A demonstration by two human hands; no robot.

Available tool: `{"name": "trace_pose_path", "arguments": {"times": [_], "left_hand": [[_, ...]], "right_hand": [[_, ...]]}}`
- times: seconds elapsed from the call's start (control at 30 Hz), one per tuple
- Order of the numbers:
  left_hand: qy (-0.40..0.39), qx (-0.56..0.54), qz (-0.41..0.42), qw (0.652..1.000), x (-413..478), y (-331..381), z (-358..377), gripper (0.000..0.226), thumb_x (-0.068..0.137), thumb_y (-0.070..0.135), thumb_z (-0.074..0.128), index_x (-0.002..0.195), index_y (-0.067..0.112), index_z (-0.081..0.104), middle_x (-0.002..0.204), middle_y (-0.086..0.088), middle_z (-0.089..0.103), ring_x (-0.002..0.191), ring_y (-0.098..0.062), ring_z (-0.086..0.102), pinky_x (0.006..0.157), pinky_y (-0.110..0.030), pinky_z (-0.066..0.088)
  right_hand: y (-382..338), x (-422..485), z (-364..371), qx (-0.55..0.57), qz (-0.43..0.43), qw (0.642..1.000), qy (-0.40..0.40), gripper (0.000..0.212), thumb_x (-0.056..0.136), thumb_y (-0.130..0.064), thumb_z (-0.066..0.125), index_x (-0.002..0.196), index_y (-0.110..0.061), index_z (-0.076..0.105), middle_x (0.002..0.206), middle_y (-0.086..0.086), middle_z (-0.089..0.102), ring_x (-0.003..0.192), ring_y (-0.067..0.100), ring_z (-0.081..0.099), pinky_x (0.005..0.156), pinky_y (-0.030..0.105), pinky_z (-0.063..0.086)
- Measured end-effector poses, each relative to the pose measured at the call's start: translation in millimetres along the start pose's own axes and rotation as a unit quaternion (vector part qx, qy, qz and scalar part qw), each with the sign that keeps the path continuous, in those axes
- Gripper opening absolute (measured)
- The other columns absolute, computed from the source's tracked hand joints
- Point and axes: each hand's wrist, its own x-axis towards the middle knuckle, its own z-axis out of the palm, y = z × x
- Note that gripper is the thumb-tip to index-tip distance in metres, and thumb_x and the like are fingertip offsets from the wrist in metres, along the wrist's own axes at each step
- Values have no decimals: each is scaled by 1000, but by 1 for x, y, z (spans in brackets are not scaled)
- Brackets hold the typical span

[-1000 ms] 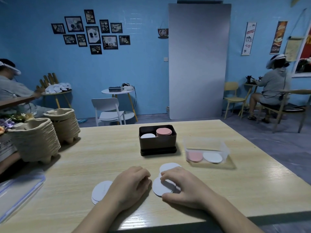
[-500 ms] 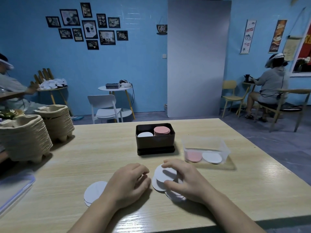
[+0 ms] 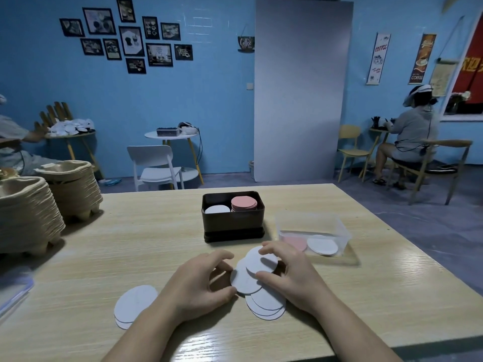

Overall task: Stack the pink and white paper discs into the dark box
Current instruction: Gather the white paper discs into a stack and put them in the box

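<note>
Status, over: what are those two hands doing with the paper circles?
Right hand pinches fanned white discs. Left hand curled at their edge, grip unclear. Dark box just beyond, part filled; nothing stands between.

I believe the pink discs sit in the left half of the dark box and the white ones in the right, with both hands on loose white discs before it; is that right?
Not quite: the head view shows the pink discs in the right half of the dark box, the white ones in the left. The left hand and right hand are on loose white discs.
</note>
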Motion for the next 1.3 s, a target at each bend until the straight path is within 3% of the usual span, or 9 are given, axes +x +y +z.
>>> {"name": "trace_pose_path", "arguments": {"times": [0.13,0.33,0.6,0.7,0.8,1.0,1.07,1.17,1.3], "left_hand": [[-16,25,23,999,3,3,3,83,74,71,70,146,43,39,135,29,56,122,5,51,103,-26,44],[-14,23,23,999,3,3,4,79,76,69,69,145,44,38,128,30,60,118,4,50,102,-26,43],[100,-37,-42,993,-4,-6,2,61,71,59,72,126,44,50,113,32,58,108,4,54,83,-24,52],[103,-43,-37,993,-3,-5,3,59,73,55,74,126,43,50,113,31,59,108,1,54,77,-18,53],[84,-31,-22,996,-5,-3,4,58,77,56,74,128,44,49,119,31,57,112,2,53,78,-9,48],[48,51,28,997,-2,4,3,66,77,68,61,135,39,49,123,23,61,110,0,56,92,-24,49],[58,79,49,994,0,7,5,63,77,68,61,130,37,52,113,18,67,102,-9,61,83,-33,53],[79,121,94,985,3,10,11,56,82,64,62,126,31,56,106,14,72,90,-14,65,69,-32,55],[75,141,119,980,8,7,15,56,82,58,65,130,33,50,109,15,72,91,-14,68,69,-29,54]], "right_hand": [[1,1,1,-6,10,1000,9,39,79,-45,81,113,-35,65,128,-20,59,122,-7,51,98,8,36],[-1,0,4,11,21,999,30,44,73,-57,74,109,-35,65,123,-21,62,124,-7,52,97,17,44],[-1,-1,2,9,27,999,42,37,79,-38,83,111,-31,66,120,-28,57,125,-13,47,99,12,41],[-2,-1,2,7,26,999,41,40,79,-37,84,114,-31,65,125,-23,57,126,-8,49,100,8,37],[-2,-1,2,9,14,1000,20,46,77,-43,83,117,-36,63,135,-19,58,129,-6,49,106,22,42],[-7,-2,5,36,-13,999,-14,55,71,-46,83,122,-38,63,137,-26,56,128,-4,52,99,28,54],[-7,-2,6,26,-31,999,-20,58,70,-46,85,122,-37,63,137,-26,57,126,-2,54,99,31,53],[-8,-2,7,34,-35,998,-27,60,67,-48,85,122,-41,61,138,-25,57,127,-3,54,100,32,53],[-7,-2,7,41,-43,998,-31,59,68,-49,83,122,-39,64,140,-25,56,128,-4,53,99,32,54]]}}
